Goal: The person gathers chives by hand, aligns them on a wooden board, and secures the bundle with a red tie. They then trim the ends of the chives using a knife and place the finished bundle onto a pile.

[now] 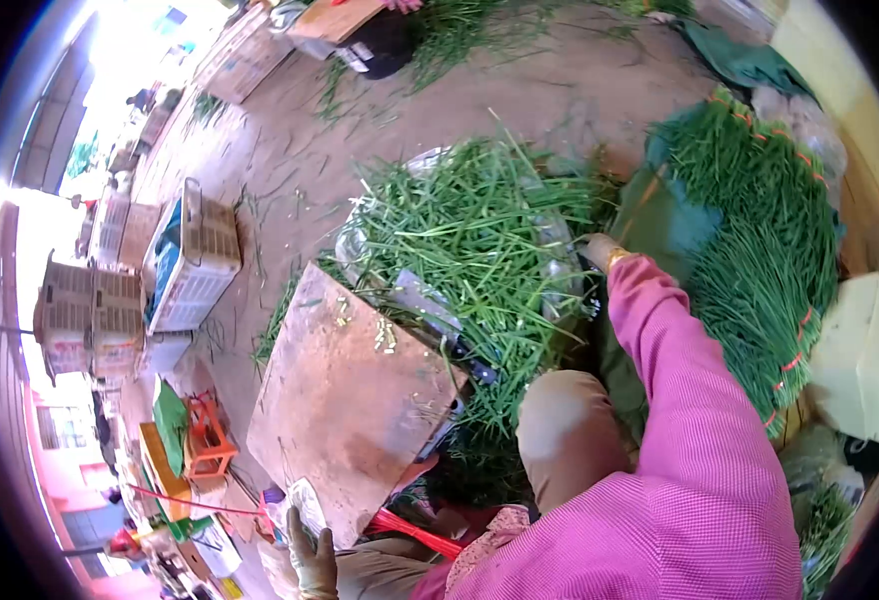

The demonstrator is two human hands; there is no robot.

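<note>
My left hand (313,562), in a pale glove, is at the lower edge of a worn wooden board (350,370), its fingers and thumb apart. Right by its fingertips is a clear, whitish plastic-looking piece (307,506), with something purple beside it. Bits of cut stalk lie on the board. My right hand (603,250), also gloved, reaches to the right edge of a big loose heap of long green stalks (460,225), which look like chives. Its fingers are partly hidden there. A grey flat piece (428,303) pokes out of the heap.
Green bunches (760,270) tied with orange bands are stacked at right on dark green cloth (660,215). White plastic crates (200,260) and an orange stool (208,440) stand at left. A black tub (380,48) is at the top. Stalks litter the floor.
</note>
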